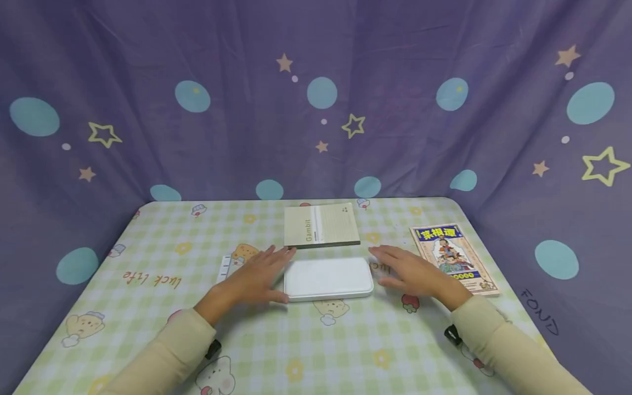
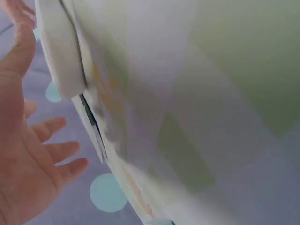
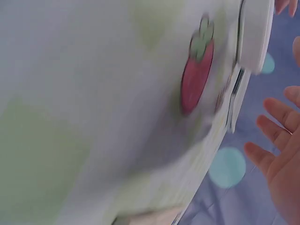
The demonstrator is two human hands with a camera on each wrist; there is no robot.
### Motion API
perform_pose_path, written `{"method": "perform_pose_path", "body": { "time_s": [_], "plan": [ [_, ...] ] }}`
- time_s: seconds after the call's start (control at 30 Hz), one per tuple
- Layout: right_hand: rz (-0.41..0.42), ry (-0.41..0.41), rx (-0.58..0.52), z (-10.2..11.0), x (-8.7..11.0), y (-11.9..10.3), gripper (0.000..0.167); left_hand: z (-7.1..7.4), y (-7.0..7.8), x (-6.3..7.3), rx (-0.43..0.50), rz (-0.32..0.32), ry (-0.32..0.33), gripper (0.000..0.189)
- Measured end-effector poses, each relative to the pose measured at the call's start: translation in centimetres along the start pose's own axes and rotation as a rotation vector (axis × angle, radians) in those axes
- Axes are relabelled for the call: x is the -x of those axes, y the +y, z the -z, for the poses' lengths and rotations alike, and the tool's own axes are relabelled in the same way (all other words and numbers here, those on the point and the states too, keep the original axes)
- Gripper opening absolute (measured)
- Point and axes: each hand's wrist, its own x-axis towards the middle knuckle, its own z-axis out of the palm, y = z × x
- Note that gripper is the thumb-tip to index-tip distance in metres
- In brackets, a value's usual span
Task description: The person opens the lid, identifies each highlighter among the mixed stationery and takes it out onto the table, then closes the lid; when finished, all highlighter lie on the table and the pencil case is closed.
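Note:
A white rounded rectangular case (image 1: pixel 328 278) lies flat on the checked tablecloth between the two hands. At its left end is my left hand (image 1: pixel 258 276), fingers extended and thumb spread. Across from it, my right hand (image 1: pixel 413 270) hovers by the right end with its fingers loosely stretched. Both wrist views show a gap between palm and case, with nothing gripped: the left palm (image 2: pixel 28 159) faces the case's end (image 2: pixel 61 51), and so does the right palm (image 3: pixel 288 164). Whether the left fingertips touch the case cannot be told from the head view.
Behind the case lies a beige notebook (image 1: pixel 298 225) marked "Gambit". A colourful comic book (image 1: pixel 451 258) lies at the right, partly behind the right wrist. A white item with dark marks (image 1: pixel 224 267) shows beside the left hand. A purple patterned curtain (image 1: pixel 237 137) surrounds the table.

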Motion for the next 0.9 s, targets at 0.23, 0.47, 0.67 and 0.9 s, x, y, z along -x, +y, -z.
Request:
{"method": "perform_pose_path", "body": {
  "time_s": [0.23,0.47,0.67,0.9],
  "plan": [
    [0.046,-0.028,0.037,-0.8,-1.4,-1.8,0.084,-1.0,0.4,-0.6,-0.049,-0.041,0.001,0.111],
    [0.063,-0.036,0.105,-1.5,-2.1,-2.4,0.09,-1.6,0.5,-0.9,-0.106,-0.035,0.004,0.102],
    [0.041,-0.033,0.15,-1.7,-2.3,-2.5,0.088,-1.6,0.6,-1.2,-0.085,-0.037,0.019,0.098],
    [0.053,-0.018,0.162,-1.8,-2.3,-2.9,0.085,-1.7,0.7,-1.2,-0.064,-0.025,0.027,0.096]
  ]
}}
